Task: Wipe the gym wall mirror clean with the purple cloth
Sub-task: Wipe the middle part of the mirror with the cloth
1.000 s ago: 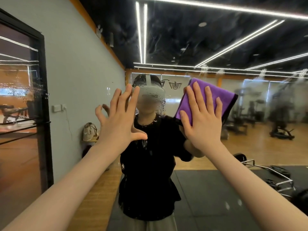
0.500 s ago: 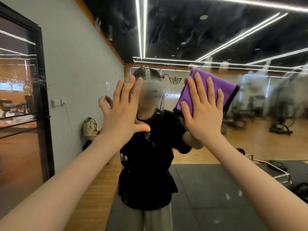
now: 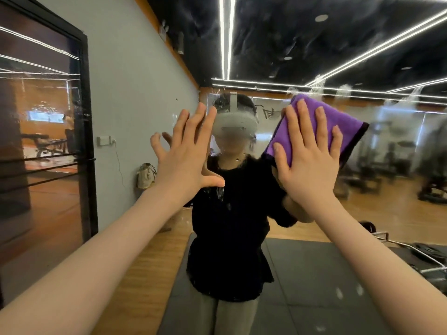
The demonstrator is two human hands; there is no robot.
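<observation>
While flat, right hand (image 3: 310, 163) presses purple cloth (image 3: 321, 124) on mirror (image 3: 338, 68).

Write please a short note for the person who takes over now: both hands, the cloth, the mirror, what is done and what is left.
Right hand: open, flat fingers press the purple cloth on the mirror.
Left hand: open, fingers spread, at the glass, holds nothing.
Done: cannot tell how much is wiped.
Left: droplets and streaks show along the top and beside the cloth; haze on the right side. Wipe these.
</observation>
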